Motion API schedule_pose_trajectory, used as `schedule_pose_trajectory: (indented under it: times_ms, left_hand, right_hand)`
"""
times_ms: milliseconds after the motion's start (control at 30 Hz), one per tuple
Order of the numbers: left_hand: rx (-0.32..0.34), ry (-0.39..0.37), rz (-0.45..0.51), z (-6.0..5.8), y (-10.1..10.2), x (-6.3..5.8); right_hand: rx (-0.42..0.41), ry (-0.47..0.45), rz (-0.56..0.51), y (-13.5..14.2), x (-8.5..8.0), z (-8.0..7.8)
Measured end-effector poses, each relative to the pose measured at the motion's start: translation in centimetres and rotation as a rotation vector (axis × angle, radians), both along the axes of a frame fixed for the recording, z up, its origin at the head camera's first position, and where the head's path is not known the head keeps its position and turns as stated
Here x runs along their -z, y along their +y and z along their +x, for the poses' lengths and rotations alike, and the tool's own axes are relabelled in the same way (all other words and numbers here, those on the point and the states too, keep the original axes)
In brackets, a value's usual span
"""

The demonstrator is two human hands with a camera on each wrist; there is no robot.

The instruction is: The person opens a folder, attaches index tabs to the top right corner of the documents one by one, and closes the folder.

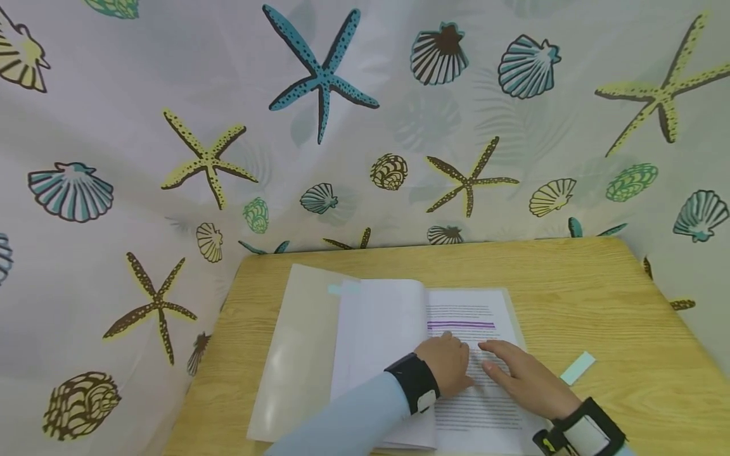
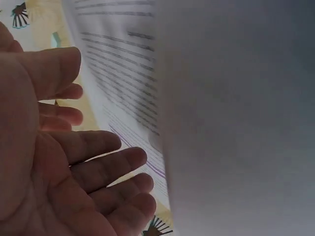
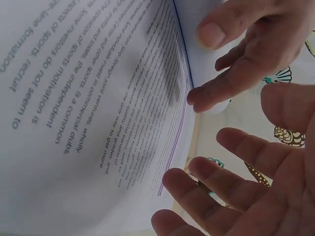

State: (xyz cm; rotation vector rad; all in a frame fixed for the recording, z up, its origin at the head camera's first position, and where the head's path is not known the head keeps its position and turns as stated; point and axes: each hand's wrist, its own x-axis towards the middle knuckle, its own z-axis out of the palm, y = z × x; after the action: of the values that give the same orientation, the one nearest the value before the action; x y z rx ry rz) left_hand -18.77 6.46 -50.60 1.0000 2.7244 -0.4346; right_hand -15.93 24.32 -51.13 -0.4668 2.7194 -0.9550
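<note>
A bound document (image 1: 379, 354) lies spread on the table, its left-hand page blank and its right-hand page (image 1: 473, 418) printed with lines of text. Near the top of that printed page runs a purple marked line (image 1: 462, 325). My left hand (image 1: 447, 364) is over the printed page close to the fold, fingers loosely bent and holding nothing. Facing it, my right hand (image 1: 530, 380) hovers at the page's right side with its fingers spread. In the right wrist view both hands are just off the paper; whether any fingertip touches it is hard to tell.
A pale blue-green strip (image 1: 578, 368) lies on the wooden table (image 1: 639, 316) right of the document. Another such strip (image 1: 342, 289) shows at the upper edge by the cover (image 1: 302, 354). A curtain (image 1: 353, 190) printed with starfish and shells hangs behind the table.
</note>
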Motion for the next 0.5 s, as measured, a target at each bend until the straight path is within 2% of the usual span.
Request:
schedule_pose_trajectory:
  times_ms: [100,200,367,500]
  left_hand:
    - [-0.076,0.038,-0.047,0.1,-0.4,0.1]
    - [-0.118,0.072,-0.052,0.4,-0.7,0.2]
    - [-0.141,0.076,-0.034,0.9,-1.3,1.1]
    - [-0.15,0.072,-0.035,1.1,-1.9,1.9]
  right_hand:
    - [0.012,0.018,0.01,0.3,0.2,-0.1]
    - [0.056,0.051,0.023,1.1,0.3,-0.4]
    - [0.146,0.07,0.076,3.5,0.5,-1.3]
    - [0.168,0.086,0.145,5.8,1.0,-1.8]
